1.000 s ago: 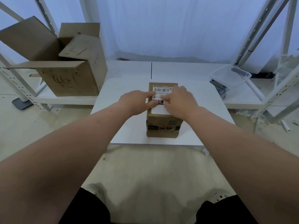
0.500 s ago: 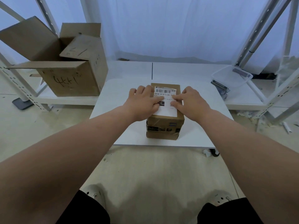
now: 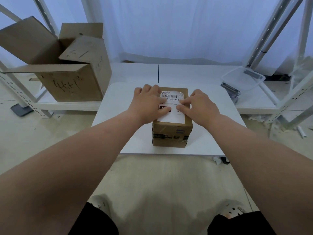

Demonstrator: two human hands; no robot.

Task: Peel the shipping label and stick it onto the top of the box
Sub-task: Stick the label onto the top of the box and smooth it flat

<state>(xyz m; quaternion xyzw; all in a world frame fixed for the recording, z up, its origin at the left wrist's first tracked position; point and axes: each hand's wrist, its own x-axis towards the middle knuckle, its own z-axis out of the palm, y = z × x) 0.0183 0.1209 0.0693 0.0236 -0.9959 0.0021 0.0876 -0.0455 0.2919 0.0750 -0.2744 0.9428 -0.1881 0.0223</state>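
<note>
1. The shipping label lies atop the cardboard box; you're smoothing it down.
2. Your left hand and right hand press it, fingers spread, pinching nothing.
3. Next, probably rub outward to its edges.

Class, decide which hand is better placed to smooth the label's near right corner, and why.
Probably the right hand: its fingertips press the right side of the label, just beyond that corner. The left hand lies on the left of the box, farther off.

White curtains back a white table on a pale floor (perforated metal racks at both sides)
</note>
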